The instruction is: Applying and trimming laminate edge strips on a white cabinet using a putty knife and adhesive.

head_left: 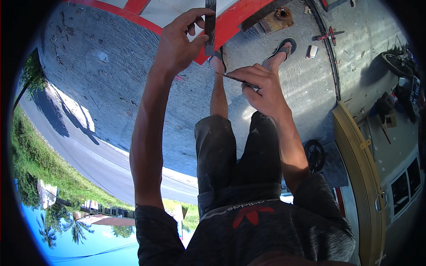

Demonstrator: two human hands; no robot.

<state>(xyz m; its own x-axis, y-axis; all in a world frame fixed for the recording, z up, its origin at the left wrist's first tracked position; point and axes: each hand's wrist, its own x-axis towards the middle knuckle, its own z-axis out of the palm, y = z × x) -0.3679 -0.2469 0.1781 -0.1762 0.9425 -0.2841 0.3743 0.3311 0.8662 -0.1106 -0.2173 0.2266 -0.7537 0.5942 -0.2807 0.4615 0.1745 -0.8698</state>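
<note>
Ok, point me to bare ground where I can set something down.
Widest patch: concrete between the red-edged panel, the road and the left forearm. Smaller patch: between the right forearm, the small packet and the black cable. Crowded: around the rusty metal piece and the red tool.

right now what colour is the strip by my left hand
The strip is nearly black; head view shows it best.

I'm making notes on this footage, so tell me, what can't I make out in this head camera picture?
All in the head view:
Thin dark piece: one end hidden by the right hand.
Dark strip: upper end cut off by the top edge.
Red-and-white structure: cut off by the top edge; full shape unknown.
Left foot: partly hidden behind the structure's red corner.
Wheeled vehicle: details lost in shade near the dark lens rim.
</note>
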